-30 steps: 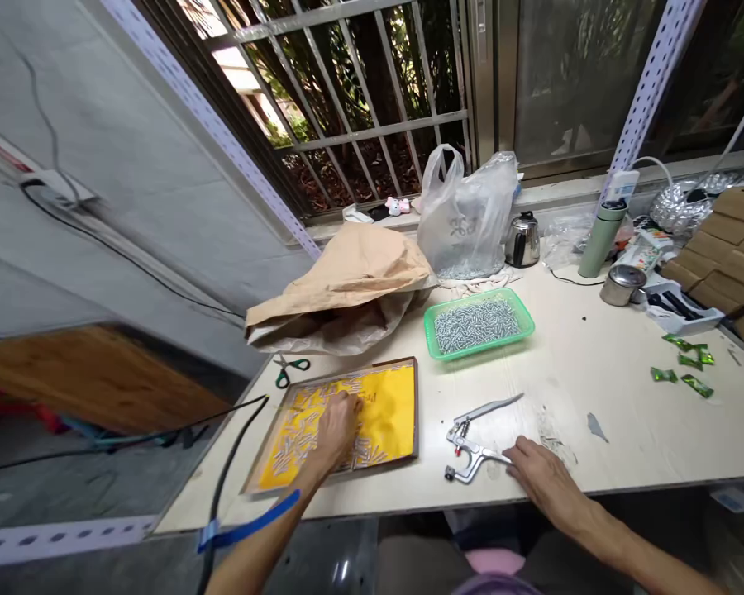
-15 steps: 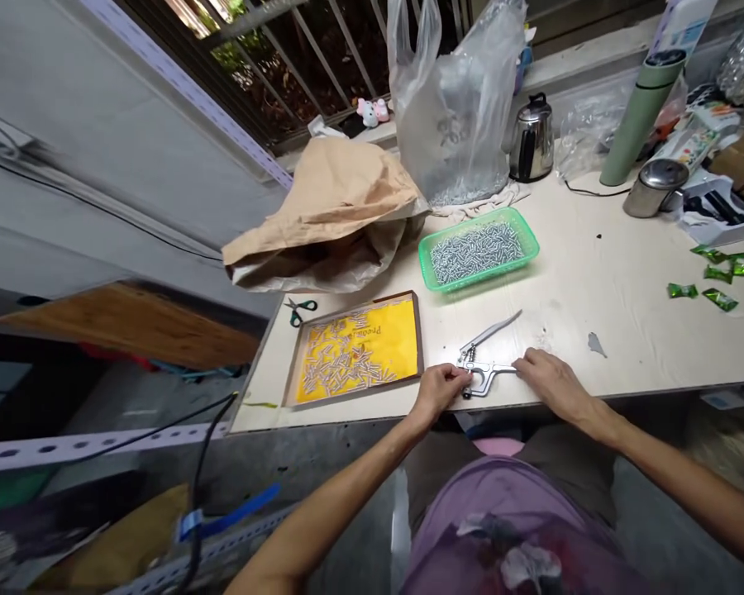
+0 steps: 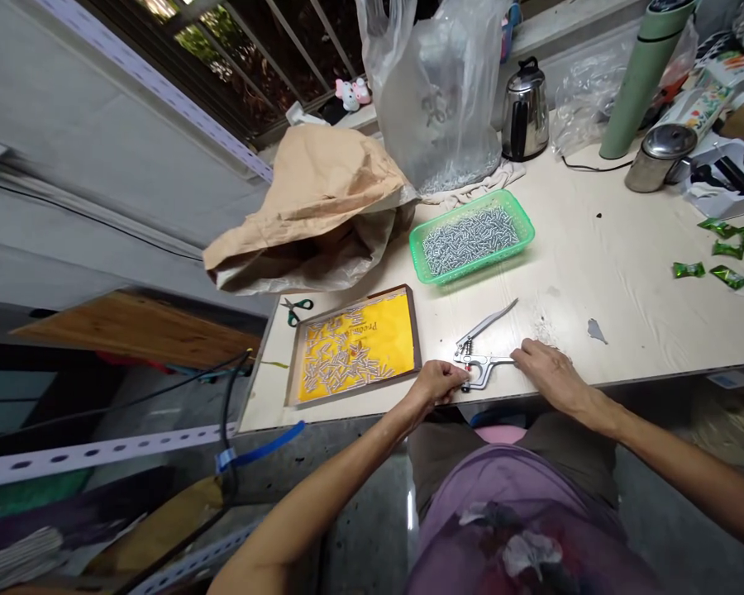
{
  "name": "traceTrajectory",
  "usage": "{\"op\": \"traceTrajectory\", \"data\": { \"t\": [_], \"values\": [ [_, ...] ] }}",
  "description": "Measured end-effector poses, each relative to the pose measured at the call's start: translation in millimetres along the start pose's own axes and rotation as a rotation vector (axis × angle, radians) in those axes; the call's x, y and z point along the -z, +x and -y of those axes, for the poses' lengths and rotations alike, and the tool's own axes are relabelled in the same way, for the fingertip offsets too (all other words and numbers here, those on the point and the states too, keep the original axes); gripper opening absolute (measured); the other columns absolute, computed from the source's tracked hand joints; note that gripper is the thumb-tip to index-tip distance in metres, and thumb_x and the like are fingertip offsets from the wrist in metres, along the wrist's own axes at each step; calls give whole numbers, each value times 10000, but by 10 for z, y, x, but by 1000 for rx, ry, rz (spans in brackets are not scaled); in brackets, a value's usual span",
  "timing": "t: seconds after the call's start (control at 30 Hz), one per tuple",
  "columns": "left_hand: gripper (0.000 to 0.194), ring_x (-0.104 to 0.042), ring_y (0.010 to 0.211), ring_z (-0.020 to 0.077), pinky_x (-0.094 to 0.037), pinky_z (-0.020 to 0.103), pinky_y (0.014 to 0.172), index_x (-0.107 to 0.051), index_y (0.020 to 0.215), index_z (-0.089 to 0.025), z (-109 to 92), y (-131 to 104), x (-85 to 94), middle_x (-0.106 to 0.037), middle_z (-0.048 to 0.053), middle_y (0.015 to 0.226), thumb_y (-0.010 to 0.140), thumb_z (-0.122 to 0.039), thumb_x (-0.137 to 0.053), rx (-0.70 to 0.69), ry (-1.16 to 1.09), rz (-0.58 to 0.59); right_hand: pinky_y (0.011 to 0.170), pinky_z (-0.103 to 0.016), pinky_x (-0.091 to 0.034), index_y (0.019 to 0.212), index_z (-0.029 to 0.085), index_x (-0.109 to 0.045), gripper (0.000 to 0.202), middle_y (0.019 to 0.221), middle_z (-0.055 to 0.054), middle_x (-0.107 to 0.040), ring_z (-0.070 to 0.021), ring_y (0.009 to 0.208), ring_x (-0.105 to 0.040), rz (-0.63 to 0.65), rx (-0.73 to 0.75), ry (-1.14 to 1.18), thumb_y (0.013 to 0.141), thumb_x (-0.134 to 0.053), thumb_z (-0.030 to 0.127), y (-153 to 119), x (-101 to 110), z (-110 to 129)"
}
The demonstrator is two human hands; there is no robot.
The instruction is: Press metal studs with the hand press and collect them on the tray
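Silver hand pliers [image 3: 484, 368], like snap-fastener pliers, lie near the table's front edge with their handles spread and a spring between them. My right hand [image 3: 549, 373] is closed round the end of the lower handle. At the jaws, my left hand [image 3: 441, 380] pinches its fingertips together; what they hold, if anything, is too small to make out. Left of that hand sits a shallow tray [image 3: 417, 330] with a yellow bottom, strewn with small metal pieces. Farther back, a green plastic basket [image 3: 471, 274] holds a heap of small silver metal pieces.
Green-handled scissors [image 3: 298, 311] lie beside the tray. Behind stand an open brown paper bag [image 3: 335, 178], a clear plastic bag [image 3: 440, 107] and a steel kettle [image 3: 526, 116]. Several green-wrapped sweets [image 3: 728, 277], a steel cup [image 3: 660, 157] and a green flask [image 3: 645, 83] are at right.
The camera view has shifted slightly. Both hands stay at the pliers, the left at the jaws and the right on the handle, with little visible movement.
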State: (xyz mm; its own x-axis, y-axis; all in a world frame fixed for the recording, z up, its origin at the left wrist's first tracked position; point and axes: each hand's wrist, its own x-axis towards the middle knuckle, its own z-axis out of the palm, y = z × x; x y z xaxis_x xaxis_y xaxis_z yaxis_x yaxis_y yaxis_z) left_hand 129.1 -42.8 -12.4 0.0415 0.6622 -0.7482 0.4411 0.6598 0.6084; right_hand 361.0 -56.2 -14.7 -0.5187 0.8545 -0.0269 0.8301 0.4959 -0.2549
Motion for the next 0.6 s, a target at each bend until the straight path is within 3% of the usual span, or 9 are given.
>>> {"op": "traceTrajectory", "data": {
  "t": [0.13, 0.2, 0.27, 0.37, 0.47, 0.6],
  "values": [
    [296, -336, 296, 33, -254, 163, 334, -627, 647, -108, -50, 18, 28, -402, -91, 351, 682, -367, -766, 71, 42, 15, 675, -283, -399, 991, 172, -600, 133, 1000, -103, -610, -198, 864, -559, 65, 27, 36, 863, -565, 184, 51, 73, -56],
    [300, -341, 294, 30, -260, 158, 332, -628, 647, -107, -60, 23, 29, -398, -93, 351, 682, -369, -770, 79, 65, 19, 799, -351, -431, 1177, 163, -542, 445, 1199, -161, -562, -274, 1068, -525, 35, 61, 49, 789, -683, 328, 138, 94, -138],
    [307, -347, 298, 29, -270, 156, 333, -625, 645, -107, -60, 26, 26, -385, -100, 355, 672, -370, -780, 74, 66, 20, 930, -455, -389, 1329, 156, -431, 790, 1387, -209, -428, -357, 1271, -377, 8, 98, 41, 676, -761, 452, 275, 94, -236],
    [295, -346, 305, 30, -281, 160, 338, -631, 658, -105, -57, 34, 18, -379, -103, 362, 669, -359, -783, 65, 60, 15, 1015, -531, -300, 1379, 117, -379, 1017, 1441, -238, -358, -405, 1355, -245, 53, 159, 37, 561, -784, 567, 510, 75, -352],
    [277, -341, 313, 38, -283, 174, 348, -625, 636, -108, -60, 34, 13, -386, -94, 366, 683, -341, -768, 52, 64, 7, 971, -497, -348, 1325, 89, -437, 979, 1317, -226, -488, -382, 1238, -399, 106, 186, 8, 534, -802, 535, 664, 89, -371],
    [269, -369, 338, 65, -308, 203, 389, -600, 611, -128, -61, -47, 18, -403, -75, 387, 782, -325, -666, 34, 178, -18, 789, -379, -428, 1134, 106, -566, 685, 1072, -150, -602, -294, 983, -518, 132, 174, -38, 583, -815, 430, 674, 184, -289]
  ]
}}
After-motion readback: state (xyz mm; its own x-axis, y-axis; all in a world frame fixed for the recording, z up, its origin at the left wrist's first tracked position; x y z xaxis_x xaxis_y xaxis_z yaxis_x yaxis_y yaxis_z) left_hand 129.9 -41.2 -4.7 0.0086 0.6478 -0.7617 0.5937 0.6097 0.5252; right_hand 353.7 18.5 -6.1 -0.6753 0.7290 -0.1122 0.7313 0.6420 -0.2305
